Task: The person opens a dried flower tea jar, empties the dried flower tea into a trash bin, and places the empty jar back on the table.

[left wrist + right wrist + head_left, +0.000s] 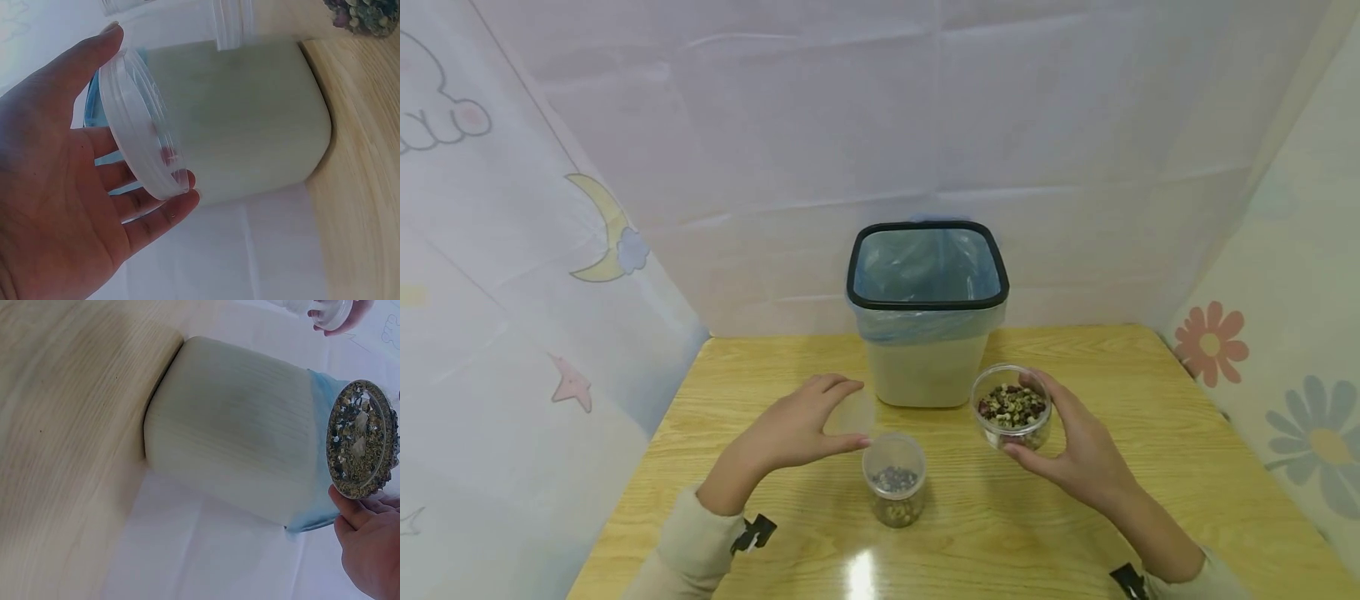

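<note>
In the head view my left hand point(801, 425) holds a round translucent lid point(852, 412) by its edge, left of the bin. The left wrist view shows this screw lid point(140, 125) between thumb and fingertips. A clear jar point(895, 492) with grey and yellowish bits inside stands on the table just below that hand, its top uncovered. My right hand point(1078, 450) grips an uncovered clear jar point(1013, 408) round its side, above the table right of the bin. Mixed dried bits, green, cream and dark red, lie inside it; its bottom point(359, 440) shows in the right wrist view.
A pale bin point(925, 362) with a black rim and a blue liner bag stands at the back of the wood-grain table point(970, 542). Printed cloth walls point(790, 167) close in the back and both sides.
</note>
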`<action>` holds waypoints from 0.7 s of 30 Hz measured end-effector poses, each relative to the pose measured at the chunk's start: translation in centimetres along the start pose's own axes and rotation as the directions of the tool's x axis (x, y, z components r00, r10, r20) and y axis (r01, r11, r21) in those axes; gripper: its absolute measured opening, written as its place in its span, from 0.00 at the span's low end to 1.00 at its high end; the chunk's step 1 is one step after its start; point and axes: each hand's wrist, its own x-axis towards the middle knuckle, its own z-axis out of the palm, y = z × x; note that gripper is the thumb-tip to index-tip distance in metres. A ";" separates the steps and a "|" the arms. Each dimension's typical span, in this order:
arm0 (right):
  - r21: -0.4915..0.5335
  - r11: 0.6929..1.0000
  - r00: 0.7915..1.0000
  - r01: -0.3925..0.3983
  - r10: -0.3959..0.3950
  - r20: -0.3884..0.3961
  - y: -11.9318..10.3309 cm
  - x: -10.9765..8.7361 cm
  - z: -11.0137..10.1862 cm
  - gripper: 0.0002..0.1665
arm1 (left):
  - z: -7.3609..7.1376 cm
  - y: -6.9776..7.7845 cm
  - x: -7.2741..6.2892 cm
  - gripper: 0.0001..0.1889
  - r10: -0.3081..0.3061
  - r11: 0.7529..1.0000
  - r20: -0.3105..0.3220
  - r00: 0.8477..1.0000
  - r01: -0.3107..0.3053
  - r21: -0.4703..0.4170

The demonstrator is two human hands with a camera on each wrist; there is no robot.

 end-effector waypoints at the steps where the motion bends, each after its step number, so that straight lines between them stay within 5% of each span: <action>1: -0.003 1.000 1.000 0.000 0.000 0.000 0.0 0.0 -0.1 0.61 | 0.0 -0.2 -0.2 0.45 -0.010 1.000 -0.002 1.000 0.010 -0.003; 21: -0.054 0.998 0.998 0.039 -0.041 -0.038 0.2 1.3 -2.0 0.62 | 1.9 -3.0 -2.7 0.44 -0.102 0.993 0.018 0.995 0.103 -0.051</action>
